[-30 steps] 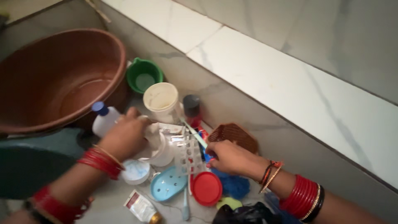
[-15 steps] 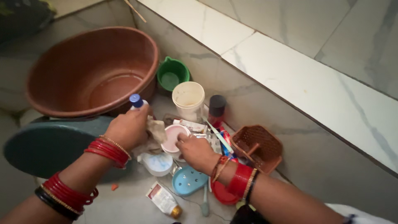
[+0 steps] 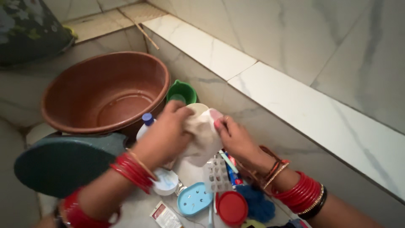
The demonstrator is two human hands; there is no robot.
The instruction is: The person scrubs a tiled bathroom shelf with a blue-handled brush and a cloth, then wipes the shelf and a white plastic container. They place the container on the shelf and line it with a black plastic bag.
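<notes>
My left hand (image 3: 166,133) and my right hand (image 3: 236,137) are raised together above the clutter, both gripping a crumpled whitish cloth (image 3: 202,135) that wraps a small pink-rimmed container (image 3: 216,114). Both wrists carry red bangles. Just behind the cloth peeks a cream cup (image 3: 197,109). A white bottle with a blue cap (image 3: 147,122) stands right beside my left hand.
A big brown tub (image 3: 103,95) fills the upper left, a green mug (image 3: 181,92) behind it and a dark green oval lid (image 3: 63,162) in front. Below lie a blue soap dish (image 3: 194,199), red lid (image 3: 231,207), white jar (image 3: 165,182), toothpaste tube (image 3: 231,171), blue scrubber (image 3: 256,202). A marble ledge (image 3: 270,80) runs along the right.
Both hands have lifted off the floor items and come together, now holding the cloth and the pink-rimmed container up between them. The camera has drawn closer.
</notes>
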